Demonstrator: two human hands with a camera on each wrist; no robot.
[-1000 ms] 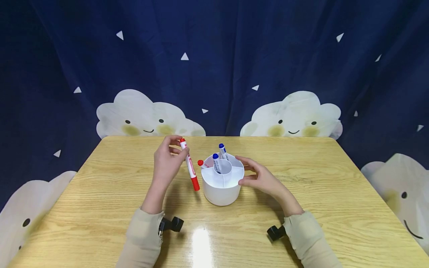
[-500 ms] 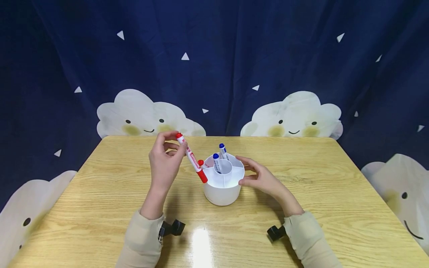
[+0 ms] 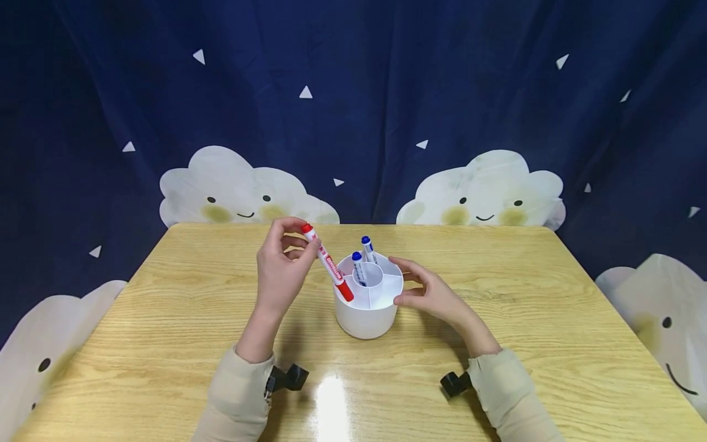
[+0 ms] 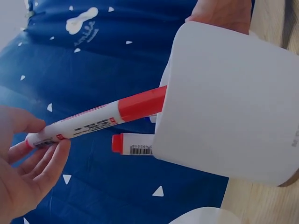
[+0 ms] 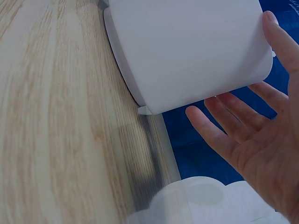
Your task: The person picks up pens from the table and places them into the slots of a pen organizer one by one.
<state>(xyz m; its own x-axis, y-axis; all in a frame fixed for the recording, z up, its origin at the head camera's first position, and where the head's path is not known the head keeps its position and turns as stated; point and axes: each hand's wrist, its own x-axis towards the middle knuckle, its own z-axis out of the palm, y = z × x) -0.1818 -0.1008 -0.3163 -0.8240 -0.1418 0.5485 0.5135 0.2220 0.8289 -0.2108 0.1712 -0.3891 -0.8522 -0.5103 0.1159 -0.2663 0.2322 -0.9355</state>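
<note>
Fingertips (image 4: 56, 150) of the left hand (image 3: 278, 273) pinch the upper end of the red marker (image 3: 328, 263), left of frame centre in the head view. The marker tilts down to the right, its red cap just over the rim of the white holder (image 3: 367, 307), probably angled to clear the dividers. The right hand (image 3: 433, 291) has straight, slightly spread fingers, thumb and a fingertip touching the holder's right wall, seemingly to steady it. Two blue markers (image 3: 360, 269) stand in the holder's centre and rear compartments. Another red-capped marker (image 4: 133, 143) pokes out beyond the holder in the left wrist view. The holder stands mid-frame on the wooden table (image 3: 166, 319).
</note>
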